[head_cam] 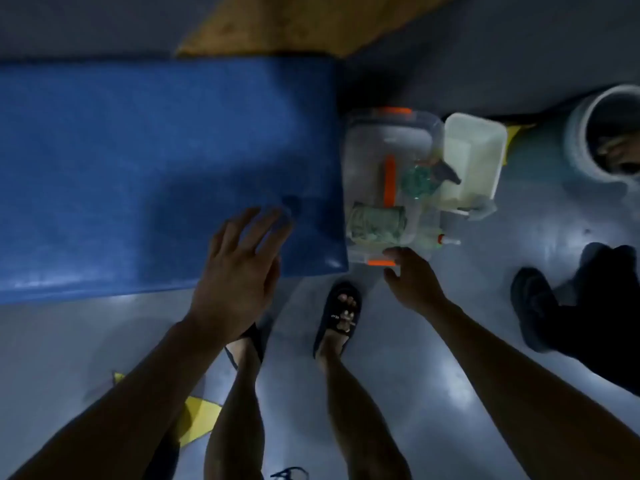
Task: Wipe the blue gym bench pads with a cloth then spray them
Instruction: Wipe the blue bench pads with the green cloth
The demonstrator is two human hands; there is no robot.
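A blue gym bench pad (145, 168) fills the left and middle of the view. My left hand (239, 268) hovers over its near right corner, fingers spread and holding nothing. Right of the pad stands a clear plastic box (391, 140) with orange clips. Inside it lie a folded greenish cloth (377, 223) and a green spray bottle (420, 180) with a dark trigger. My right hand (412, 282) reaches to the box's near edge, its thumb and fingers at the rim by an orange clip; whether it grips the rim is unclear.
A white tub (474, 150) leans against the box's right side. A grey bucket (602, 133) stands at the far right. Another person's dark shoe (533, 306) is on the floor at right. My sandalled feet (339, 317) stand below the box. A wooden board (294, 26) lies behind the pad.
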